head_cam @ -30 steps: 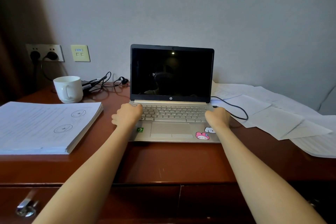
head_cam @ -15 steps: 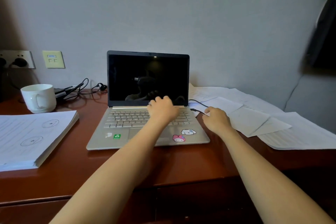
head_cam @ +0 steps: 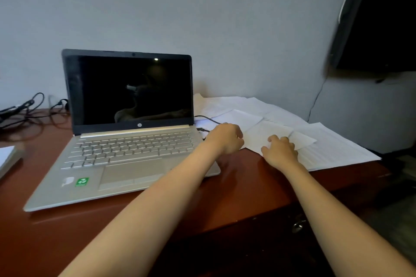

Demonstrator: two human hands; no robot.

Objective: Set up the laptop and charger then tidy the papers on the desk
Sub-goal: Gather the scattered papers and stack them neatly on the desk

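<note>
An open silver laptop [head_cam: 126,148] with a dark screen sits on the red-brown desk [head_cam: 247,189]. A thin black charger cable [head_cam: 208,118] runs to a plug at the laptop's right side. Loose white papers [head_cam: 326,141] lie spread over the desk's right end. My left hand [head_cam: 227,138] reaches across the laptop's right front corner, with its loosely curled fingers at the near edge of the papers, just beside the plug. My right hand [head_cam: 280,149] rests on top of the papers, fingers bent, fingertips touching a sheet. Neither hand plainly grips a sheet.
A tangle of black cables [head_cam: 29,110] lies at the back left by the wall. A thick paper stack [head_cam: 6,157] shows at the left edge. A dark flat screen [head_cam: 382,18] hangs on the wall at upper right. A drawer handle [head_cam: 298,224] sits below the desk front.
The view has swung right. Both hands left the laptop: my left hand moved from the keyboard to the papers' edge, and my right hand moved from beside the plug onto the papers.
</note>
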